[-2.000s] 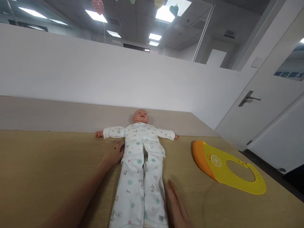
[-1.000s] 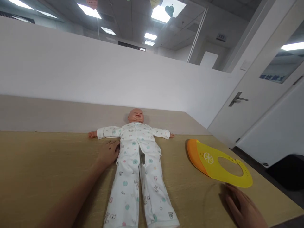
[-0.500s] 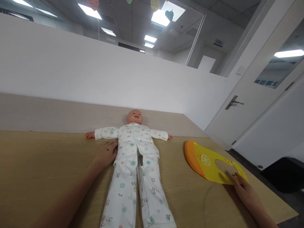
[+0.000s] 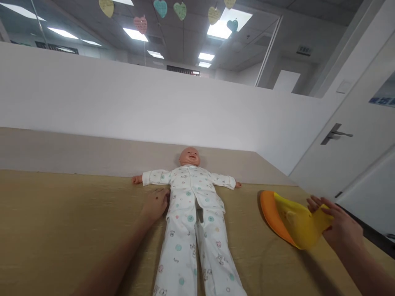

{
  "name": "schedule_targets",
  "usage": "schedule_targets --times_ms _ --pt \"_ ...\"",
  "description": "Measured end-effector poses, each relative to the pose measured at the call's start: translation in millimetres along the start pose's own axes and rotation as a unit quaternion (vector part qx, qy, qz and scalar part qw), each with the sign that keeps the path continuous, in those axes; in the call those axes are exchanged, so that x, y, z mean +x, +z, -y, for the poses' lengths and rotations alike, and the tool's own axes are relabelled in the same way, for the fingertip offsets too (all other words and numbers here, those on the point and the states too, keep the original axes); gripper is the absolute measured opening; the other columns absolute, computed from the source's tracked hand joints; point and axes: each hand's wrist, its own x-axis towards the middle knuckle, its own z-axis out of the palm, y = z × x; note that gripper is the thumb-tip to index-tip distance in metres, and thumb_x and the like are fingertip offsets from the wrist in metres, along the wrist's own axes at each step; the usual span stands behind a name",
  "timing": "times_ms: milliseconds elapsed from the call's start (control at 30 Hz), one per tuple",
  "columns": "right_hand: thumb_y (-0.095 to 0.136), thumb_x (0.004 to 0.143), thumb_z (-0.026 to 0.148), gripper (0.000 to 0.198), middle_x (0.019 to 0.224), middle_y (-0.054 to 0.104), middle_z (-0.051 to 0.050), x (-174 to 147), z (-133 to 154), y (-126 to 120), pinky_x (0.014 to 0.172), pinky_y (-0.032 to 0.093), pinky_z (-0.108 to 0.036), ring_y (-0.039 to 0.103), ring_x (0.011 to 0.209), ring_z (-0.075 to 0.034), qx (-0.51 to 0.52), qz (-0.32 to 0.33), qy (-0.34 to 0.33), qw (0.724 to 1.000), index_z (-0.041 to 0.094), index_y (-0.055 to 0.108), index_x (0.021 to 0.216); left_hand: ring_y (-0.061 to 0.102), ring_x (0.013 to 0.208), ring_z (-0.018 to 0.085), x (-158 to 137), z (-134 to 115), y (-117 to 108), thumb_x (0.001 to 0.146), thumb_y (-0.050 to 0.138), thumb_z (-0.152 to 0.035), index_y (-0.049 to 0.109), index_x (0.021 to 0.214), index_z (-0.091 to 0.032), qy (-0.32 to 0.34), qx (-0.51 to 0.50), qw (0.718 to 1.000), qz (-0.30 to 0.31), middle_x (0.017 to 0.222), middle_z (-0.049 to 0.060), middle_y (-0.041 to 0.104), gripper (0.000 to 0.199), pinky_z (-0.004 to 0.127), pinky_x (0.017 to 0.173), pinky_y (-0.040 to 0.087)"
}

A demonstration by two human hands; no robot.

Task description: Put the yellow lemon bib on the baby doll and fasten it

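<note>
A baby doll (image 4: 190,158) lies on its back, arms spread wide, dressed in a white printed top (image 4: 188,185) and matching trousers (image 4: 179,255). Against the doll's side at the waist, my left hand (image 4: 156,203) lies on the table, fingers stretched out, their tips partly hidden by the top. To the right is a yellow silicone bib (image 4: 294,222) with an orange catch pocket (image 4: 273,211). My right hand (image 4: 338,222) pinches the neck end of the bib and holds it raised and bent, while the pocket end stays low over the table.
The wooden table (image 4: 77,213) meets a beige strip (image 4: 77,152) along a white wall (image 4: 138,102). Heart-shaped notes (image 4: 160,7) hang on the glass above. A white door with a metal handle (image 4: 335,133) stands at the right, past the table edge.
My right hand has taken hold of the bib's neck end and lifted it, folding the bib. My left hand stays beside the doll. The camera view has turned left.
</note>
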Motion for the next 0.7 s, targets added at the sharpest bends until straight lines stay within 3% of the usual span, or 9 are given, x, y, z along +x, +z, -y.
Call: schedule_targets --times_ms 67,167,300,367,467,567,633,700 --pt "0.046 0.051 -0.004 0.043 0.086 0.072 -0.01 -9.4 19.5 25.9 0.08 0.055 -0.027 0.071 0.081 -0.021 0.024 0.047 -0.022 0.998 0.018 0.069 0.078 0.06 0.081 0.021 0.3 1.9 0.3 0.08 0.034 -0.012 0.059 0.076 -0.019 -0.009 -0.043 0.999 -0.014 0.083 0.006 0.067 0.026 0.034 0.077 0.043" --pt "0.047 0.054 -0.002 0.036 0.09 0.071 -0.016 -36.0 51.0 66.4 0.075 0.058 -0.028 0.07 0.084 -0.024 0.051 0.114 -0.022 0.992 0.014 0.069 0.078 0.061 0.075 0.019 1.4 2.3 0.0 0.079 0.035 -0.015 0.06 0.074 -0.02 -0.051 -0.118 0.989 -0.07 0.075 0.003 0.066 0.026 0.032 0.075 0.043" --pt "0.051 0.065 0.008 0.024 0.1 0.069 -0.02 -85.3 85.9 115.3 0.072 0.06 -0.028 0.07 0.088 -0.026 0.078 0.197 0.013 0.977 0.01 0.069 0.079 0.06 0.071 0.018 5.4 -14.5 -8.0 0.075 0.041 -0.022 0.061 0.069 -0.021 -0.135 -0.262 0.944 -0.149 0.068 0.0 0.064 0.021 0.03 0.072 0.043" --pt "0.054 0.065 0.011 0.023 0.103 0.068 -0.018 -109.8 100.3 134.7 0.069 0.059 -0.024 0.07 0.087 -0.023 0.072 0.236 0.014 0.969 0.011 0.069 0.083 0.06 0.072 0.018 8.4 -31.5 -15.1 0.074 0.046 -0.024 0.062 0.068 -0.021 -0.145 -0.327 0.922 -0.149 0.067 0.0 0.064 0.018 0.029 0.072 0.044" --pt "0.057 0.063 0.015 0.025 0.102 0.068 -0.015 -142.1 118.9 156.7 0.061 0.057 -0.019 0.069 0.081 -0.019 0.087 0.315 0.025 0.945 0.013 0.067 0.086 0.061 0.075 0.018 11.2 -59.3 -25.6 0.072 0.054 -0.03 0.065 0.071 -0.02 -0.13 -0.434 0.886 -0.099 0.071 0.001 0.066 0.016 0.027 0.07 0.044" --pt "0.056 0.065 0.02 0.021 0.098 0.067 -0.012 -166.8 131.3 172.1 0.06 0.056 -0.02 0.067 0.078 -0.017 0.089 0.407 0.025 0.909 0.016 0.064 0.084 0.063 0.083 0.019 7.5 -79.6 -37.0 0.072 0.06 -0.036 0.068 0.081 -0.018 -0.124 -0.57 0.812 -0.008 0.087 0.005 0.07 0.022 0.026 0.071 0.046" --pt "0.055 0.068 0.022 0.018 0.097 0.067 -0.01 -177.6 134.6 179.9 0.061 0.056 -0.023 0.067 0.081 -0.017 0.08 0.46 0.015 0.884 0.018 0.063 0.084 0.064 0.081 0.019 1.4 -86.6 -48.1 0.072 0.063 -0.039 0.069 0.083 -0.017 -0.143 -0.663 0.731 0.077 0.088 0.006 0.071 0.025 0.026 0.071 0.048" --pt "0.055 0.071 0.023 0.016 0.097 0.066 -0.008 -183.2 133.9 186.6 0.066 0.057 -0.026 0.066 0.086 -0.017 0.071 0.506 0.003 0.86 0.02 0.062 0.086 0.065 0.07 0.018 -4.9 -88.9 -62.4 0.069 0.067 -0.037 0.069 0.074 -0.015 -0.148 -0.729 0.648 0.166 0.076 0.006 0.072 0.023 0.026 0.065 0.049"
